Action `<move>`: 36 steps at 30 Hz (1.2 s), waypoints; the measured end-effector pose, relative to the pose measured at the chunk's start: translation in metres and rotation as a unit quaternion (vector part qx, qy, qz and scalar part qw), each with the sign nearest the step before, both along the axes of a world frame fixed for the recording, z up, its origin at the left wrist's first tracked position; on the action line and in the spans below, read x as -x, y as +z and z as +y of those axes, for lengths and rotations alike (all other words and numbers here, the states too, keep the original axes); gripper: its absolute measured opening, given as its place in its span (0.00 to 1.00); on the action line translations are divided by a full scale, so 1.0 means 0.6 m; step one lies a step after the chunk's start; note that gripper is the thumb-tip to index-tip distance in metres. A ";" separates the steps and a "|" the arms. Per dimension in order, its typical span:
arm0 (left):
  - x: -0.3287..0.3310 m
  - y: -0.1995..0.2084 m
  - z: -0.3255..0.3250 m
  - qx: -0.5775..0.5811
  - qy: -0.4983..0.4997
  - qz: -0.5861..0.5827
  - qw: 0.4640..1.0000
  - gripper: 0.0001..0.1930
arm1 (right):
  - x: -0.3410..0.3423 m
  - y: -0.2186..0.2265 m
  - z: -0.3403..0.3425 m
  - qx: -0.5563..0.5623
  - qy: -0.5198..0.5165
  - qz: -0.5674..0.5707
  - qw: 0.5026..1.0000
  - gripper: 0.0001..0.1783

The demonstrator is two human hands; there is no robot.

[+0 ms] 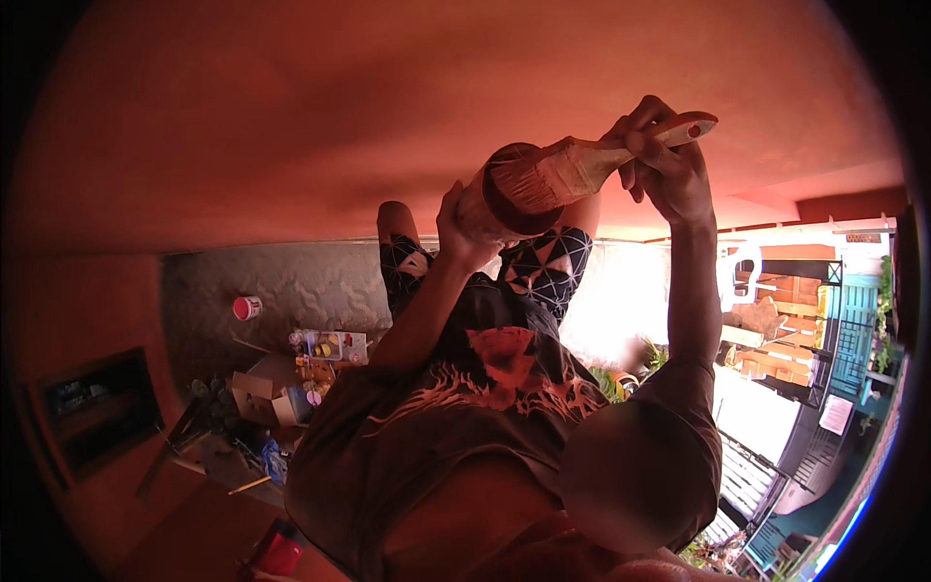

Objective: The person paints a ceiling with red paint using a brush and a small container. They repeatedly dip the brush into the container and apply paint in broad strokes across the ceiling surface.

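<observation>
My left hand (459,236) is wrapped round a round paint container (477,208), which is tilted with its dark mouth turned toward the brush. In my right hand (669,177) is a wide flat paintbrush (579,167), gripped by its pale wooden handle with the hanging hole at the end. The bristles lie at the container's mouth and look coated reddish; whether they touch the rim or reach inside, I cannot tell. Both hands are raised in front of my body, close to a broad orange-red painted surface (320,107).
On the patterned floor (291,281) at left stands a small white-and-red bucket (247,308). Nearer me are an open cardboard box (267,396), a tray of small items (330,346) and assorted clutter. At right, a white plastic chair (745,272), wooden pieces (776,330) and metal railings (824,436) stand in bright light.
</observation>
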State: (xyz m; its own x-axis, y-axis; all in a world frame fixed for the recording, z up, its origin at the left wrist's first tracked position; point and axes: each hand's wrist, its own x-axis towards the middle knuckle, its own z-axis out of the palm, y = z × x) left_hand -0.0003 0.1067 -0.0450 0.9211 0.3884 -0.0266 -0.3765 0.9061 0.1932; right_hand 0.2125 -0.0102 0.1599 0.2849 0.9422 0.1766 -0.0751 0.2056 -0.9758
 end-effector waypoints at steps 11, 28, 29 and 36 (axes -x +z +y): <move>-0.002 -0.004 0.039 -0.038 0.027 -0.027 0.999 0.34 | 0.020 -0.168 0.018 -0.049 -0.086 0.316 0.944 0.09; 0.023 0.073 0.081 -0.038 0.048 -0.016 0.998 0.34 | 0.081 -0.164 0.115 -0.213 0.065 0.495 0.840 0.09; 0.028 0.063 0.086 -0.034 0.048 -0.039 0.998 0.34 | 0.087 -0.143 0.121 -0.224 0.051 0.468 0.853 0.09; 0.082 0.061 0.109 -0.021 0.128 -0.024 0.991 0.34 | 0.130 0.034 0.182 -0.366 -0.068 0.200 0.906 0.10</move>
